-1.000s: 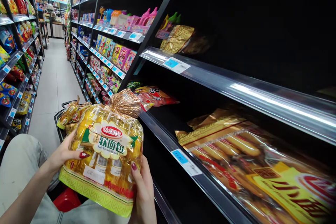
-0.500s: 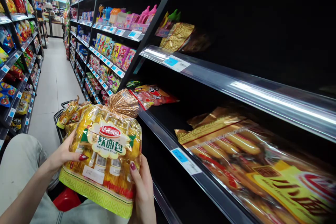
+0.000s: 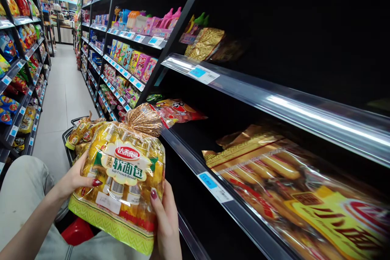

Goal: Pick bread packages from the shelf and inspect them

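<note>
Because both hands are wrapped onto its sides, I have the bread bag (image 3: pixel 123 183) directly between them, above the lap (image 3: pixel 97 248). The left hand (image 3: pixel 74 176) grasps its left edge, thumb across the front, fingers mostly hidden behind; the right hand (image 3: pixel 167 213) grasps the lower right edge, thumb also on the front. From my end, its long axis runs from the green band (image 3: pixel 111 228) near the body out to the gathered neck (image 3: pixel 144 120), leaning right. Both hands touch it, but the right is nearer the lower shelf (image 3: pixel 186 155).

I count two hands and one bag held. Past its left side is one black basket (image 3: pixel 65 138); the gold packs (image 3: pixel 81 132) inside overlap too much to count. On that shelf I see one large bread pack (image 3: pixel 274 178) and, farther along, at least one red snack bag (image 3: pixel 183 111). The upper shelf (image 3: pixel 243 85) bears at least one gold bag (image 3: pixel 204 44). One red object (image 3: pixel 77 231) shows below the held bag.
</note>
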A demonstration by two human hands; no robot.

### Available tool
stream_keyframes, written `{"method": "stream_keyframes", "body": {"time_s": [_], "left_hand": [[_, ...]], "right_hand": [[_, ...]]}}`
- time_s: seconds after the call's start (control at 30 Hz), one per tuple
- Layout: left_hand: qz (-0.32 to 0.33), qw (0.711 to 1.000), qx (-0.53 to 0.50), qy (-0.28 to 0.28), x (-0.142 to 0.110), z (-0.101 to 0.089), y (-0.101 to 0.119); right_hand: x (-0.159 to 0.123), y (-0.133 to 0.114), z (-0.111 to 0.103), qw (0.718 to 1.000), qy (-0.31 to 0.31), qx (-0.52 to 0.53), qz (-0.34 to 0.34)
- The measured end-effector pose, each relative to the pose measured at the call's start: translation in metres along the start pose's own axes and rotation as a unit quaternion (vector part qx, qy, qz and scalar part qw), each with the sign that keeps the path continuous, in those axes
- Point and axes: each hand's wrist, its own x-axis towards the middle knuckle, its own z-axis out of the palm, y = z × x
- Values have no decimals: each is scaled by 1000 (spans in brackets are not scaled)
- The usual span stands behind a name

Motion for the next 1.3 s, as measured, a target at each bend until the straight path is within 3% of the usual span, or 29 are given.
{"method": "stream_keyframes", "body": {"time_s": [0.9, 1.1, 1.3], "left_hand": [[9, 1000, 1, -27, 2, -6, -3], [-28, 999, -32, 26, 0, -1, 1], [-97, 988, -47, 110, 6, -8, -1]], "right_hand": [[0, -1, 1, 999, -14, 25, 20], [-2, 2, 0, 999, -9, 38, 14], [5, 12, -12, 997, -55, 22, 43]]}}
